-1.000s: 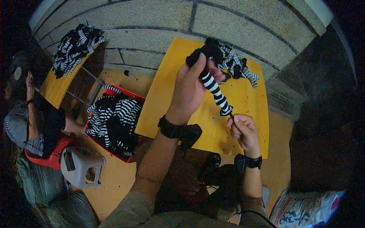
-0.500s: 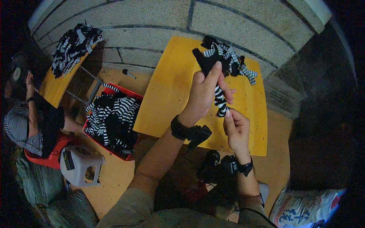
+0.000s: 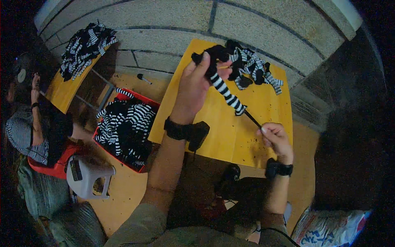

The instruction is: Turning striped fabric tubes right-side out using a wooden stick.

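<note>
My left hand [image 3: 192, 88] is closed on the black end of a black-and-white striped knitted tube [image 3: 225, 91], sock-like in shape, above the yellow table [image 3: 197, 131]. The tube slants down to the right. From its lower end a thin dark strand [image 3: 253, 118] runs out straight and taut; whether it is yarn or something stiffer I cannot tell. Its other end is pinched between the thumb and fingers of my right hand [image 3: 276, 139]. Just beyond the left hand lies a heap of similar striped and black knit pieces [image 3: 255, 68].
Left of the table stands a red crate [image 3: 145, 98] full of striped knits. Farther left, another yellow table [image 3: 61, 96] bears a knit pile, and a co-worker's arm [image 3: 36, 119] reaches beside it. A grey stool [image 3: 92, 171] and white sack [image 3: 329, 226] are nearby.
My hands have moved apart, the left one up and leftward, the right one down and rightward. The bunched tube is now stretched out, and a dark strand shows between it and my right hand.
</note>
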A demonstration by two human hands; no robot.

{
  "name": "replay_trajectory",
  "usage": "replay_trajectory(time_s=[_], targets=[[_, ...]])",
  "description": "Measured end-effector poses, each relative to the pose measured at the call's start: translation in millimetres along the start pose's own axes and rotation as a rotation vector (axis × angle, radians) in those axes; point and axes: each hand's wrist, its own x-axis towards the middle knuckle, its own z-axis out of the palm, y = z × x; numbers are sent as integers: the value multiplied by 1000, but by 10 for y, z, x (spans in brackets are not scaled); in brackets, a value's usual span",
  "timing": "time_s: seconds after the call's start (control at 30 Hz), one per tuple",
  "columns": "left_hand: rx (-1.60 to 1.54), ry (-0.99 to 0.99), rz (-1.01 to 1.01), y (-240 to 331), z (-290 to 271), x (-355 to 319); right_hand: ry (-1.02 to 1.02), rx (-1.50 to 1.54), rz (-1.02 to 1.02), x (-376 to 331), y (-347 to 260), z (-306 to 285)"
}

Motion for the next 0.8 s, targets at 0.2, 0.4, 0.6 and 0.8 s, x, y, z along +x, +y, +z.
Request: replay_trajectory(time_s=[0.2, 0.4, 0.6, 0.8], targets=[[-185, 39, -27, -100, -188, 55, 191, -549, 192, 194, 404, -494], [-207, 88, -73, -224, 30, -19, 436, -1004, -171, 343, 486, -134], [-150, 30, -173, -537, 268, -91, 291, 191, -278, 386, 2, 527], [80, 120, -193, -560, 183, -29, 369, 379, -214, 307, 142, 82]])
